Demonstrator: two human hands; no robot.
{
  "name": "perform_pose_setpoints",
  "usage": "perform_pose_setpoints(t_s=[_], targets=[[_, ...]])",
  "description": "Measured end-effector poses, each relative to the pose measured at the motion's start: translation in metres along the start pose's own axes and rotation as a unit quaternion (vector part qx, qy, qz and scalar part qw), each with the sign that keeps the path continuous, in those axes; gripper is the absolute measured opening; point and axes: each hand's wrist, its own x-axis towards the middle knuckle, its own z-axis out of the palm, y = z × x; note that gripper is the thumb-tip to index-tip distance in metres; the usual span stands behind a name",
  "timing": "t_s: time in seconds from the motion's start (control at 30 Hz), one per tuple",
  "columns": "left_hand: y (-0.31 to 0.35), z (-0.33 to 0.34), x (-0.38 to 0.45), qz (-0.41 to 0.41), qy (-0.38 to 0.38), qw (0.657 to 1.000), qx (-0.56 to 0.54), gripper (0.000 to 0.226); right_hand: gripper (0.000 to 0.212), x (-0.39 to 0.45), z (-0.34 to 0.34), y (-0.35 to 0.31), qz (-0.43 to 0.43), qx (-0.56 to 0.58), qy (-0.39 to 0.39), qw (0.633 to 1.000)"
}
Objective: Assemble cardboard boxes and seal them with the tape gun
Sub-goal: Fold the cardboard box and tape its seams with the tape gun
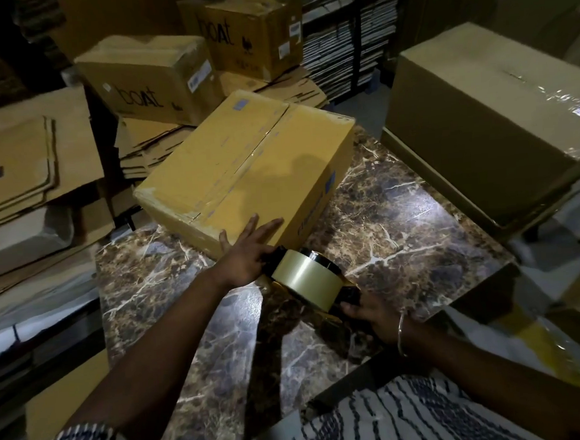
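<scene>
Marbled worktop [401, 219] carrying a closed yellow box [243, 168], seam taped, at its far left. Left hand [246, 253], fingers [268, 226] spread, pressing the box's near corner. Tape gun [308, 275] just beside that corner, handle gripped by right hand [374, 313], fingers curled round it.

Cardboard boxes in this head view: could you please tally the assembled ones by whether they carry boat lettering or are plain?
Boat-lettered boxes: 2, the nearer one and the farther one.
Plain boxes: 2, the yellow box on the marble table and the large box at right.
Total: 4
</scene>
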Motion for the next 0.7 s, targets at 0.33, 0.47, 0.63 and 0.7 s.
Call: perform_pose_setpoints(t_s=[0.33, 0.47, 0.63, 0.7], targets=[[-0.002, 0.004, 0.000, 0.017, 0.037, 0.999, 0.000, 0.040, 0.085, 0.011, -0.012, 0.014, 0.051, 0.007, 0.052, 0.997], [0.002, 0.002, 0.000, 0.004, 0.037, 0.999, 0.028, 0.031, 0.056, 0.000, -0.027, 0.011, 0.072, 0.051, 0.064, 0.994], [0.006, 0.001, 0.002, -0.002, 0.046, 0.998, 0.054, 0.012, 0.058, -0.008, -0.057, 0.017, 0.072, 0.088, 0.101, 0.988], [0.011, 0.000, 0.004, -0.014, 0.044, 0.996, 0.082, 0.018, 0.058, -0.007, -0.062, 0.014, 0.070, 0.069, 0.113, 0.989]])
